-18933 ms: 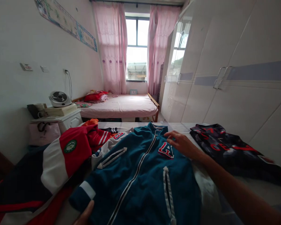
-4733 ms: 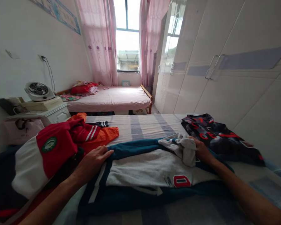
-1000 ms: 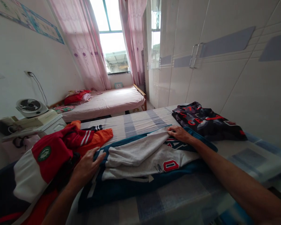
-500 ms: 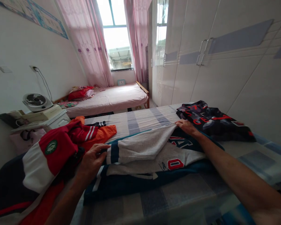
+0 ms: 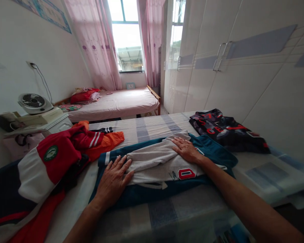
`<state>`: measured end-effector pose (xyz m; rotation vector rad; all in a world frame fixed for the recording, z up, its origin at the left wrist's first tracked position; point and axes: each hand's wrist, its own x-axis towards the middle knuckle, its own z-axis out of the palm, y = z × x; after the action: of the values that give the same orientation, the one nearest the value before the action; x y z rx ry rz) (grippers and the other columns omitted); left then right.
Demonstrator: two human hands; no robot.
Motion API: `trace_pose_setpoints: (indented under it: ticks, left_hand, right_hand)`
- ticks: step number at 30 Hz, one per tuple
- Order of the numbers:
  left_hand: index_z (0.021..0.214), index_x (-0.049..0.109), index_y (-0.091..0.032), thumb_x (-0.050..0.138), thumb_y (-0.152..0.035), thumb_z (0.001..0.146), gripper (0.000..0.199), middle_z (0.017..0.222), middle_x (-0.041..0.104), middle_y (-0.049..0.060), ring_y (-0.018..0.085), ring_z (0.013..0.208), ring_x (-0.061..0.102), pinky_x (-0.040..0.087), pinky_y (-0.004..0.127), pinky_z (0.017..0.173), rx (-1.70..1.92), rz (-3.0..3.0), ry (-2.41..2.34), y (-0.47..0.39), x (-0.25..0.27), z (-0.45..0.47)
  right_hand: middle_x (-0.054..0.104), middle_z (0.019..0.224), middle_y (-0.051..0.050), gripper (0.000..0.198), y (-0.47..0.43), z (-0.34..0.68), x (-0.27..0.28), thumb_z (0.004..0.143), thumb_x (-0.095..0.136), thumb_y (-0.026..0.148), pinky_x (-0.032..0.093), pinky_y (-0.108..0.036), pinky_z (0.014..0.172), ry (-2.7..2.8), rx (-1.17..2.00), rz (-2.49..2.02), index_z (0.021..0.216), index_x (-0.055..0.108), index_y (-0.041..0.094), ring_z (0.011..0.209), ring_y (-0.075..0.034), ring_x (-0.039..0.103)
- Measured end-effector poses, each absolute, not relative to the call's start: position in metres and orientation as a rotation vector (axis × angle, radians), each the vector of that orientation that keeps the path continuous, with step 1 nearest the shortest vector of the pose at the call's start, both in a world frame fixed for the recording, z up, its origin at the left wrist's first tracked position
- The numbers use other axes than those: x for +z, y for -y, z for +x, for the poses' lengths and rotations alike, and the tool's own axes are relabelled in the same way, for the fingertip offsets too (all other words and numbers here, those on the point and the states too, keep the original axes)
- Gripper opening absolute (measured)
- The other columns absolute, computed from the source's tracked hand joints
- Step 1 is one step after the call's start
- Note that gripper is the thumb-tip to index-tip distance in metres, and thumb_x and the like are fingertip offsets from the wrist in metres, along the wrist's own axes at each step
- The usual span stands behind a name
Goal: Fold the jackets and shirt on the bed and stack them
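Observation:
A teal and grey jacket point(image 5: 157, 160) lies partly folded on the bed, its grey sleeve laid across the body and a red letter patch showing below. My left hand point(image 5: 116, 180) rests flat on the jacket's left end, near the cuff, fingers spread. Flat on the far right part of the grey sleeve lies my right hand point(image 5: 186, 150), covering part of the lettering under it. Neither hand grips the cloth.
A black shirt with red letters point(image 5: 228, 131) lies at the right of the checked bedsheet point(image 5: 164, 216). On the left are a red, white and navy jacket point(image 5: 63, 148) and orange cloth point(image 5: 111, 141). A fan point(image 5: 34, 102) stands beyond; a wardrobe point(image 5: 243, 84) lines the right.
Both hands have let go of the grey sleeve, which was pinched and lifted between them. It now lies down on the jacket, with both palms flat on it.

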<state>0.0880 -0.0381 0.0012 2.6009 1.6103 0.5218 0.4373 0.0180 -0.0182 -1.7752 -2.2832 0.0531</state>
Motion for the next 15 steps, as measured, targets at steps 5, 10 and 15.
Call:
trace_pose_setpoints:
  ticks: [5,10,15]
  left_hand:
    - [0.130,0.051,-0.024,0.042,-0.048,0.088,0.050,0.143,0.041,0.007,0.028,0.136,0.029,0.020,0.049,0.110,0.544,2.582,-1.617,0.037,-0.006,0.085]
    - [0.128,0.053,-0.023,0.033,-0.045,0.091,0.048,0.142,0.043,0.006,0.023,0.133,0.034,0.025,0.042,0.111,0.726,2.384,-1.613,0.042,0.008,0.079]
    - [0.125,0.052,-0.007,0.031,-0.052,0.087,0.062,0.134,0.047,0.019,0.029,0.128,0.040,0.027,0.040,0.109,1.072,2.010,-2.010,0.043,0.011,0.037]
  right_hand:
    - [0.038,0.144,-0.012,0.054,-0.016,0.447,-0.019,0.092,0.030,0.046,0.026,-0.041,0.109,2.221,0.047,-1.758,0.134,0.045,0.016,0.135,-0.022,0.030]
    - [0.044,0.139,-0.014,0.052,0.014,0.454,0.007,0.092,0.030,0.043,0.033,-0.042,0.107,2.036,-0.016,-1.648,0.133,0.044,0.014,0.131,-0.024,0.037]
    - [0.042,0.141,-0.010,0.049,0.041,0.440,0.027,0.092,0.031,0.044,0.033,-0.045,0.107,2.055,-0.009,-1.552,0.134,0.042,0.021,0.131,-0.024,0.036]
